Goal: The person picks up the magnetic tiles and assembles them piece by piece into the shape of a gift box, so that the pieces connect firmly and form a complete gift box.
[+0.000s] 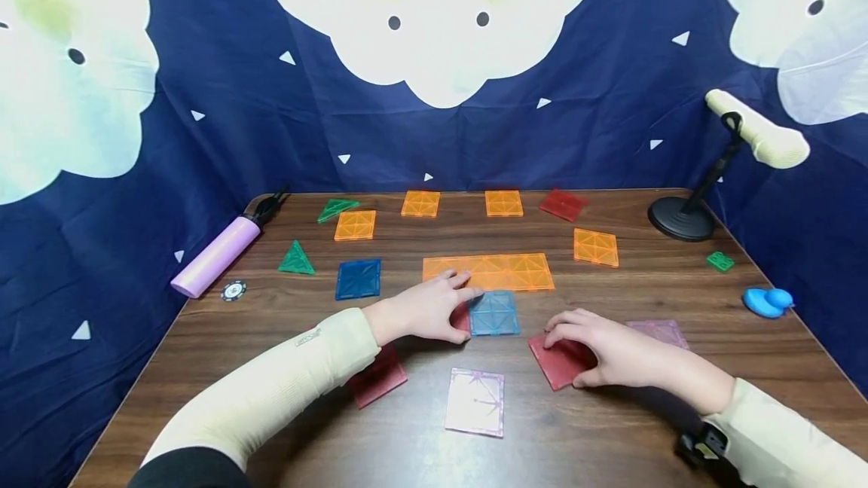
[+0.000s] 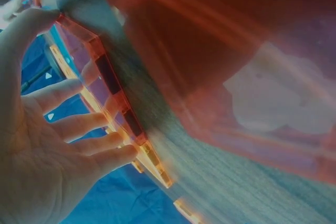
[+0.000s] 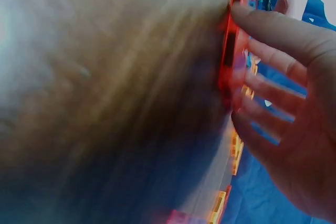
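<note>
Red magnetic tile lies flat against the left side of a light blue magnetic tile, mostly covered by my left hand. That hand's thumb sits at the tile's near edge and its fingers reach over to the far side, by a row of joined orange tiles. To the right, another red magnetic tile is held by my right hand, thumb at the near edge and fingertips at the far one. In the right wrist view this red tile shows edge-on between thumb and fingers.
A pale purple tile lies in front, a red tile under the left forearm, a purple tile behind the right wrist. Blue, green and orange tiles lie around. A duck and black stand are at right.
</note>
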`<state>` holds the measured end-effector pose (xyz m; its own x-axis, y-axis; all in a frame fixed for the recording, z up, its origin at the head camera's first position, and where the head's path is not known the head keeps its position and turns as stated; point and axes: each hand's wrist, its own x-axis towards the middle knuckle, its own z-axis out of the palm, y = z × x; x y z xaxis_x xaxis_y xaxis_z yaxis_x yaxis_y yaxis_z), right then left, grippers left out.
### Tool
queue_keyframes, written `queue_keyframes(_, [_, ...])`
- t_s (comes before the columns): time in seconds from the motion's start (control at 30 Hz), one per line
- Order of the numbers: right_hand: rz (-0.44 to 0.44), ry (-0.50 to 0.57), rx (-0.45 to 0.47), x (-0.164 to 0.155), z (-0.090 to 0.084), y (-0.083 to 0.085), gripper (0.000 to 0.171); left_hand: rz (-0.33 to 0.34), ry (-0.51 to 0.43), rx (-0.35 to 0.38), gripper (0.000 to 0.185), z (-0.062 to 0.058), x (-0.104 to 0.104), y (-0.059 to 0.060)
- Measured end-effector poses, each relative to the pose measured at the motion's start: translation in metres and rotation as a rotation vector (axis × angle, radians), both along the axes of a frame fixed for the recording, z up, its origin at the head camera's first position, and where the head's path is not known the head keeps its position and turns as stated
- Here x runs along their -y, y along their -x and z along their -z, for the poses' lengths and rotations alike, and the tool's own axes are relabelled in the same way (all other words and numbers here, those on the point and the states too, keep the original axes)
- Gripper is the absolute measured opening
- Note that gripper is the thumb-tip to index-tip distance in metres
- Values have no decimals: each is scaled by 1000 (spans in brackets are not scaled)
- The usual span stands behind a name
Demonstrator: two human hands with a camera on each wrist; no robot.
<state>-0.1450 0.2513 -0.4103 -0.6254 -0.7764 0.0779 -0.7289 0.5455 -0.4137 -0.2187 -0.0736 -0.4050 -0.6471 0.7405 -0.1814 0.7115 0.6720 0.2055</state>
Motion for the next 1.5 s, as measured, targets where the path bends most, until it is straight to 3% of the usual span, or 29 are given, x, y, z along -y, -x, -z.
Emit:
queue_keyframes(0.27, [183,-59,-94,9,2,16,49,-1,0,5,78,-3,1,-2])
queue_keyframes(0.63, [153,-49,-224,28,7,31,47,1,0,15,77,-3,1,-2])
queue_keyframes(0.83, [147,-17,-163,28,7,39,54,-1,-4,20,77,-3,2,-2])
queue_keyframes(0.93, [119,-3,-100,28,8,43,65,13,-16,-16,73,-4,5,-6])
queue_keyframes(1.07, [85,3,-24,34,8,48,73,3,-78,-113,63,-15,17,-27])
queue_keyframes(1.27, [76,-9,37,41,6,52,72,-133,-127,-247,48,-28,46,-81])
queue_keyframes(1.37, [79,-16,46,41,6,52,69,-229,-83,-263,45,-26,62,-105])
queue_keyframes(1.5, [77,-9,39,40,6,53,68,-332,-21,-217,54,-19,81,-121])
